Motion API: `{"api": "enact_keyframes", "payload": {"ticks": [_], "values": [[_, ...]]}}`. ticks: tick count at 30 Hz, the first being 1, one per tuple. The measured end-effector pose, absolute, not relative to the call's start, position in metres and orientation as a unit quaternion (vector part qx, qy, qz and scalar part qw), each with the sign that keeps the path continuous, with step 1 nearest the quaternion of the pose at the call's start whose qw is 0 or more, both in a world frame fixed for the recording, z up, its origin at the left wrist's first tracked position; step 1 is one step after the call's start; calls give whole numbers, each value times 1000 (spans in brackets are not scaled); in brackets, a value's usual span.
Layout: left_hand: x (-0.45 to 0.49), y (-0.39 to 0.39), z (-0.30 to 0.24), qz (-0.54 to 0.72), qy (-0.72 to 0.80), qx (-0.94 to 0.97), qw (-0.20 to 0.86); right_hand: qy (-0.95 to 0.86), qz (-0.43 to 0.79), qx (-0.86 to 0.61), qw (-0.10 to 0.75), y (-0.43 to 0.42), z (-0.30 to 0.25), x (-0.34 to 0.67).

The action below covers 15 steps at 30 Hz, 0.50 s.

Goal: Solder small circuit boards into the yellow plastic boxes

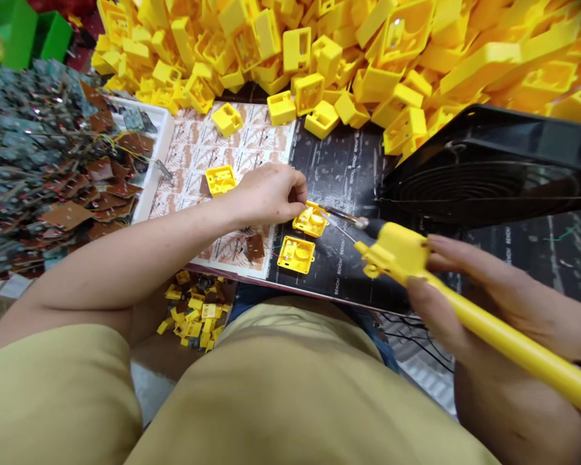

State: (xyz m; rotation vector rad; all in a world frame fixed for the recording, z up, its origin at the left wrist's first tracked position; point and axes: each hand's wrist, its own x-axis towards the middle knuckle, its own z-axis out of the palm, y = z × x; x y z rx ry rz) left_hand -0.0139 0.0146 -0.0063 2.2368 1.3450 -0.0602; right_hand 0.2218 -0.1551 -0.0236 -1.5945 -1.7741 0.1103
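My right hand (pixel 484 303) is wrapped round a yellow soldering iron (pixel 401 248), whose metal tip points left at a small yellow plastic housing (pixel 310 221). Over the left side of that housing is my left hand (pixel 275 194), its thumb and fingers pinched together at the edge; what lies between the fingertips is hidden. Just below sits a second open yellow housing (pixel 296 255), with thin wires running to a brown circuit board (pixel 255 247) on its left. Another yellow housing (pixel 221 180) lies behind my left wrist, beside a partly covered brown board.
A big heap of yellow housings (pixel 297 48) fills the back. At left, a white tray (pixel 150 171) borders piled circuit boards with wires (pixel 72 194). A black fan (pixel 489 171) stands at right. More yellow parts (pixel 198 313) lie below the bench edge.
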Motion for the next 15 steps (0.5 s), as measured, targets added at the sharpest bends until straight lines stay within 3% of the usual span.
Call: {"api": "enact_keyframes", "payload": {"ticks": [7,15], "values": [[-8,18,0,-56,498,837,220,-732,49,-497,464,-137,-48,213],[-6,26,-7,-23,454,865,214,-821,8,-429,376,-125,-29,214]]}}
